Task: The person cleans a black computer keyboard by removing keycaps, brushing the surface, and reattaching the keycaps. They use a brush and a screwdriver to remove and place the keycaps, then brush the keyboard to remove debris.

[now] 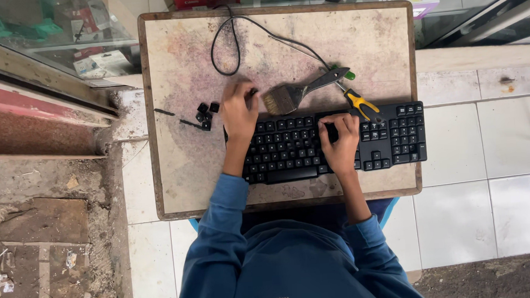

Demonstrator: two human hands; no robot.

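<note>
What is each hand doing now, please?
Left hand: fingers bent on the keyboard's top-left corner; grip cannot be told.
Right hand: curled, pressing on the keys.

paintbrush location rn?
Head view: the paintbrush lies on the table just above the keyboard, right of the left hand, beside the yellow-handled screwdriver.

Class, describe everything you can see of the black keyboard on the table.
The keyboard is black, plastic-looking and full-size, with a number pad at its right end. It lies flat along the near edge of the worn table. The left hand rests at its top left corner; the right hand presses its middle keys.
</note>
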